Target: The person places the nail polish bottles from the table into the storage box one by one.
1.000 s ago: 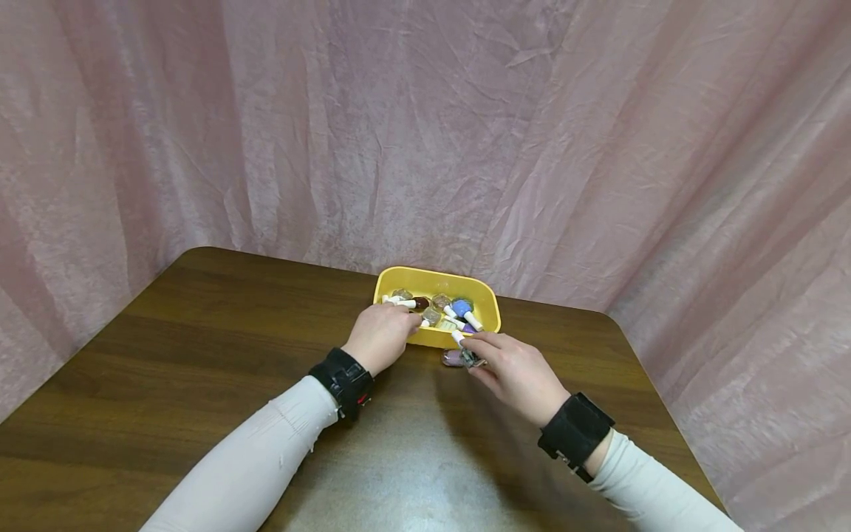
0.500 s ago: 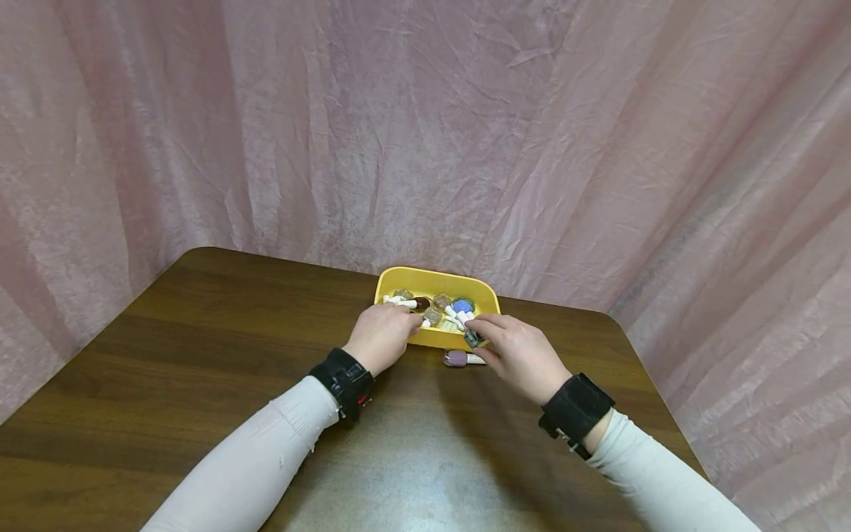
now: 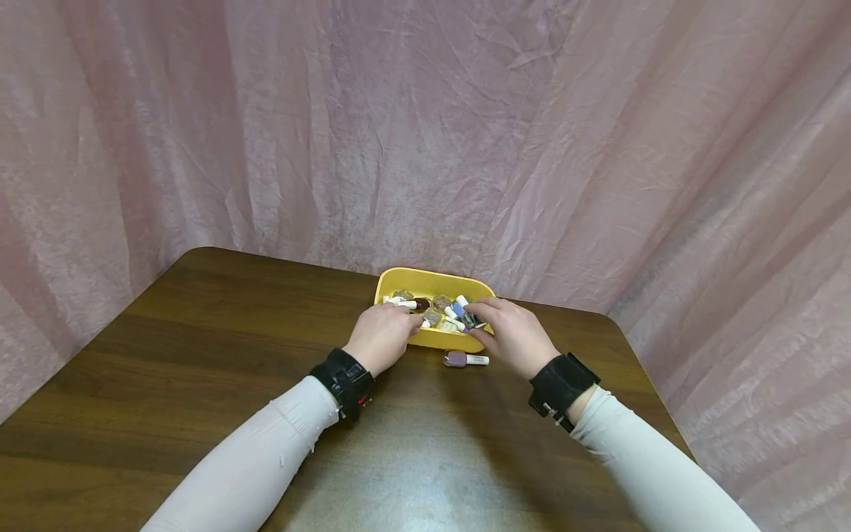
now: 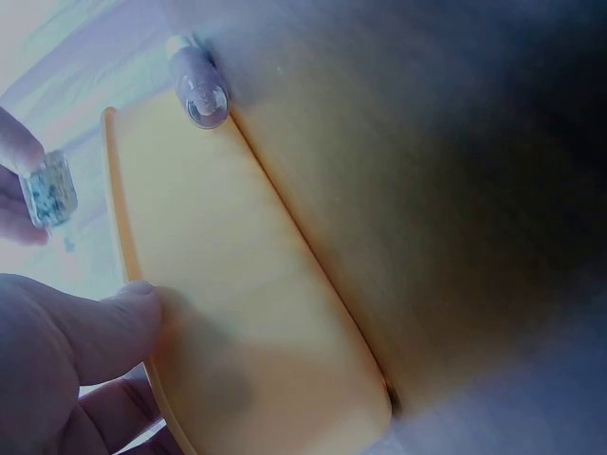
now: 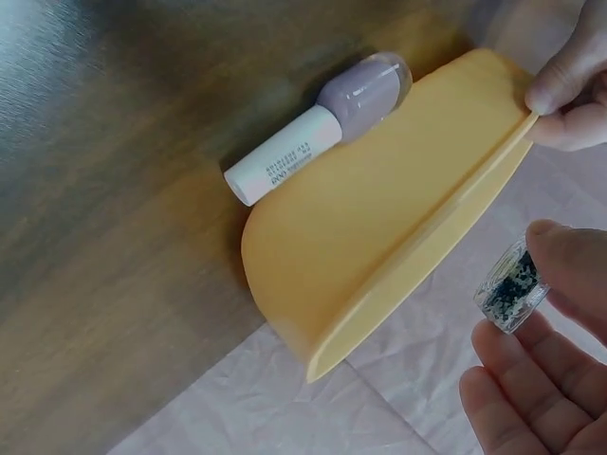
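My left hand (image 3: 381, 336) grips the near left rim of a yellow plastic tub (image 3: 435, 340), thumb outside and fingers over the edge. Above the tub's right end, my right hand (image 3: 518, 334) pinches a nail polish bottle (image 5: 512, 287) of clear glass with black and white flecks between thumb and fingertips. Inside the tub lie several nail polish bottles with white caps, among them a dark red one (image 3: 422, 304). One mauve nail polish bottle (image 5: 365, 98) with a white cap (image 5: 285, 156) lies on its side on the table, just in front of the tub.
The brown wooden table (image 3: 233, 332) spreads around the tub. A pink curtain (image 3: 425, 133) hangs close behind the table's back edge. Each wrist wears a black strap (image 3: 342, 380).
My right hand has lifted the flecked nail polish bottle from beside the mauve one and carried it up and back over the tub. The left hand keeps its place on the rim.
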Demonstrator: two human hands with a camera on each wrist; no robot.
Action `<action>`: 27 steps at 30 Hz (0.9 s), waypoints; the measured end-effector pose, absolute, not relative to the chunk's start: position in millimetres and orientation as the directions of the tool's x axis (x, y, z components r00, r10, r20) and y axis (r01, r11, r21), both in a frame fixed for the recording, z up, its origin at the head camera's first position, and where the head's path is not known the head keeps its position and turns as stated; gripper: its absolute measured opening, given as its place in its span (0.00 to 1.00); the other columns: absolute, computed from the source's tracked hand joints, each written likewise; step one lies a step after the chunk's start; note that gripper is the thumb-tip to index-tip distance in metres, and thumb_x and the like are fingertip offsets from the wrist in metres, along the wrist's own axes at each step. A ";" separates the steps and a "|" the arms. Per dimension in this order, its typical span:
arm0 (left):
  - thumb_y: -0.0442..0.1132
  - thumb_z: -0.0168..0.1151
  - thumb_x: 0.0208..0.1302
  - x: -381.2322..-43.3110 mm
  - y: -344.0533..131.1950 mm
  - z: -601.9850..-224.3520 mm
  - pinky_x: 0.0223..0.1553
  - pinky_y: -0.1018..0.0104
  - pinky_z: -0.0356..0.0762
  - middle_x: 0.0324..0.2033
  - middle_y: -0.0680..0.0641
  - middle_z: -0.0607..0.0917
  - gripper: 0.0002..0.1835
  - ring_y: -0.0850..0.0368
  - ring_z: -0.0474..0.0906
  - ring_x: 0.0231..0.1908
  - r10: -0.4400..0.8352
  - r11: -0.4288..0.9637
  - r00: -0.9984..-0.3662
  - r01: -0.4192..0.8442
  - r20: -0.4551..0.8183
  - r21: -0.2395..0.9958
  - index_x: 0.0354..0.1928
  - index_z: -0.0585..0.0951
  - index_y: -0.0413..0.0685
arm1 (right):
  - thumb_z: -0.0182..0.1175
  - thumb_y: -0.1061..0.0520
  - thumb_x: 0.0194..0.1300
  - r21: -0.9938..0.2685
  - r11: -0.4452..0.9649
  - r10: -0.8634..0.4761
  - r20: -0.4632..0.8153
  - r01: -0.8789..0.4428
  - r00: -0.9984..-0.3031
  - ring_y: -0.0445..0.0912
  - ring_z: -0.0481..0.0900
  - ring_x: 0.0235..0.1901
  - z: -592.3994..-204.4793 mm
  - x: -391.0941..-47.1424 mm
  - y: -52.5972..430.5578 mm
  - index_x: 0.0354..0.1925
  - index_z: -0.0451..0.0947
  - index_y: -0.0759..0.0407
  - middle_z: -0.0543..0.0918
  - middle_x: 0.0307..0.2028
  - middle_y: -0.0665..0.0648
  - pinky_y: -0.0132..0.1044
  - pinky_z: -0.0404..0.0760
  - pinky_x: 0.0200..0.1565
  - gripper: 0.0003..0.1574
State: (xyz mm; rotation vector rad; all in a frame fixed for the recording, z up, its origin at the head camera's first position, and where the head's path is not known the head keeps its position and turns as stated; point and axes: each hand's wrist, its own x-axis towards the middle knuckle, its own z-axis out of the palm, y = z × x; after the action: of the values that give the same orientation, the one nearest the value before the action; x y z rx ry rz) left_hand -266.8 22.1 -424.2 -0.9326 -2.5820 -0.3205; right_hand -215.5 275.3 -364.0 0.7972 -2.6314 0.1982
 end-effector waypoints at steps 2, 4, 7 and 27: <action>0.38 0.71 0.76 -267.2 22.1 -424.6 0.46 0.49 0.87 0.40 0.48 0.93 0.05 0.45 0.89 0.41 0.566 0.752 -0.707 0.654 0.424 0.086 0.47 0.94 0.51 | 0.80 0.59 0.68 -0.038 0.839 -0.488 0.386 -0.543 -0.782 0.57 0.89 0.55 -363.4 -219.5 273.6 0.62 0.87 0.61 0.90 0.55 0.61 0.55 0.87 0.55 0.26; 0.38 0.72 0.76 -267.5 21.8 -424.7 0.46 0.49 0.87 0.40 0.49 0.93 0.05 0.45 0.89 0.41 0.567 0.749 -0.703 0.657 0.429 0.086 0.46 0.94 0.51 | 0.79 0.59 0.69 -0.056 0.847 -0.473 0.374 -0.528 -0.798 0.58 0.89 0.56 -362.7 -223.1 271.5 0.62 0.87 0.62 0.90 0.57 0.62 0.56 0.87 0.56 0.26; 0.38 0.72 0.76 -267.4 21.3 -424.3 0.46 0.49 0.87 0.40 0.49 0.93 0.05 0.45 0.89 0.41 0.567 0.748 -0.700 0.659 0.434 0.086 0.46 0.94 0.51 | 0.78 0.60 0.70 -0.081 0.854 -0.455 0.361 -0.514 -0.814 0.58 0.89 0.57 -362.5 -228.9 268.1 0.63 0.87 0.62 0.89 0.58 0.62 0.55 0.87 0.56 0.25; 0.38 0.72 0.76 -265.6 20.6 -422.8 0.46 0.49 0.87 0.40 0.48 0.93 0.05 0.45 0.89 0.41 0.564 0.753 -0.713 0.651 0.418 0.095 0.48 0.94 0.50 | 0.76 0.58 0.72 -0.105 0.906 -0.369 0.280 -0.411 -0.886 0.56 0.89 0.52 -381.6 -256.7 251.6 0.63 0.87 0.63 0.89 0.57 0.63 0.53 0.88 0.52 0.24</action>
State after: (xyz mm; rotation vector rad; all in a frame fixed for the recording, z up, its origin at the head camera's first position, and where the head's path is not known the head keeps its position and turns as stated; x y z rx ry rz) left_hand -265.6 20.6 -422.8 -0.9324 -2.5864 -0.3338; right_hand -256.7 251.6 -381.6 0.5863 -2.8153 0.2353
